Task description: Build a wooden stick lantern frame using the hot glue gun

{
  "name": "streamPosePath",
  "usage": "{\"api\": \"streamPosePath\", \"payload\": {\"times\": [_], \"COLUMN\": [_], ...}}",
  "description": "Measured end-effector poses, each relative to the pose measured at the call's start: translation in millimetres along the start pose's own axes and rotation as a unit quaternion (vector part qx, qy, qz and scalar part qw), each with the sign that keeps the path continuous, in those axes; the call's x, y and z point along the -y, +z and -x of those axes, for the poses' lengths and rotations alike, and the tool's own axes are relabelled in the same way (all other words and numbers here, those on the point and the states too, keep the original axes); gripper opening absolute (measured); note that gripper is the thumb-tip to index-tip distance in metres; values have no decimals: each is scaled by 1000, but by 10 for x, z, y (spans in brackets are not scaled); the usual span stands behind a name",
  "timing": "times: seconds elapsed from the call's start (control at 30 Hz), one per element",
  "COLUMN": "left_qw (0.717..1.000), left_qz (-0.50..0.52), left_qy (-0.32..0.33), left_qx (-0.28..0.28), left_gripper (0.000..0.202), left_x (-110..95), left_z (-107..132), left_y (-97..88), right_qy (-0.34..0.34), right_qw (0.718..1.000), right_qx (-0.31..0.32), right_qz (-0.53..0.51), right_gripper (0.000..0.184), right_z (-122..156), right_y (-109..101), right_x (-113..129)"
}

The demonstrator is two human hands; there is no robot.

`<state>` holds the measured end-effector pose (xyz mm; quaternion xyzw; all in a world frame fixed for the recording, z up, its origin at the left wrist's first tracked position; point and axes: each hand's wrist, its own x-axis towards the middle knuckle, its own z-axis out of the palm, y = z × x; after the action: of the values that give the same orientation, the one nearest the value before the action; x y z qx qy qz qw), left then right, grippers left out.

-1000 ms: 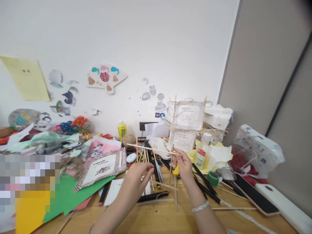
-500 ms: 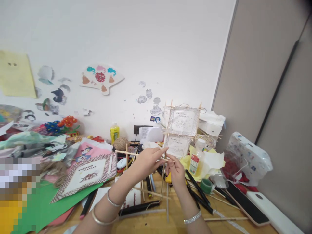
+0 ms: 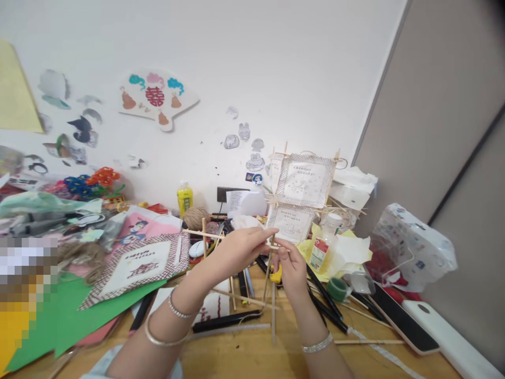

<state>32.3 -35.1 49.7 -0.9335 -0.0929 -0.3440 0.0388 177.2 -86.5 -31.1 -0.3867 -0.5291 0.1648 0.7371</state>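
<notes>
My left hand (image 3: 246, 247) reaches over from the left, its fingers closed at the upper right crossing of a frame of thin wooden sticks (image 3: 244, 299). At that same crossing, my right hand (image 3: 292, 263) pinches the sticks from the right side. One stick end pokes out left of my left hand, crossing an upright stick (image 3: 204, 237). The frame's lower stick slants above the table. My fingers cover the joint itself, so whether any string is there I cannot make out.
Behind my hands stands a stick lantern with drawn paper panels (image 3: 302, 181). A bottle with a red label (image 3: 320, 252), green tape (image 3: 337, 288) and a phone (image 3: 406, 318) lie to the right. Left are a checked-border panel (image 3: 138, 268), green paper (image 3: 71, 316) and twine (image 3: 196, 217).
The camera view has tilted down slightly, shifting the scene. Both hands stay at the same stick crossing, with only small finger movement.
</notes>
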Motion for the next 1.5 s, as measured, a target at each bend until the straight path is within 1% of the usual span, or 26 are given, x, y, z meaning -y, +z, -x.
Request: {"api": "streamPosePath", "payload": {"times": [0.2,0.4,0.57,0.9,1.0,1.2,1.37,1.5], "left_qw": [1000,1000,999,999,999,1000,1000,1000], "left_qz": [-4,12,13,31,32,30,24,24], "left_qy": [-1,-9,1,-18,-18,-1,4,4], "left_qx": [6,25,32,22,24,6,9,8], "left_gripper": [32,34,36,35,36,35,35,35], "left_x": [4,-35,-64,-13,-8,6,10,7], "left_z": [0,13,14,-4,-3,-4,-8,-10], "left_y": [16,-38,-59,-21,-9,14,14,5], "right_qy": [0,21,30,29,30,19,1,5], "right_qw": [1000,1000,999,999,999,999,1000,1000], "right_qx": [4,0,-4,-8,-9,-3,-1,-2], "right_qz": [0,-20,-26,-32,-34,-34,-21,-22], "right_gripper": [32,30,30,37,35,33,32,29], "right_z": [-7,21,38,1,12,10,1,4], "right_y": [-19,-18,-22,13,6,-17,-18,-20], "right_x": [-11,-41,-8,0,-1,-18,12,28]}}
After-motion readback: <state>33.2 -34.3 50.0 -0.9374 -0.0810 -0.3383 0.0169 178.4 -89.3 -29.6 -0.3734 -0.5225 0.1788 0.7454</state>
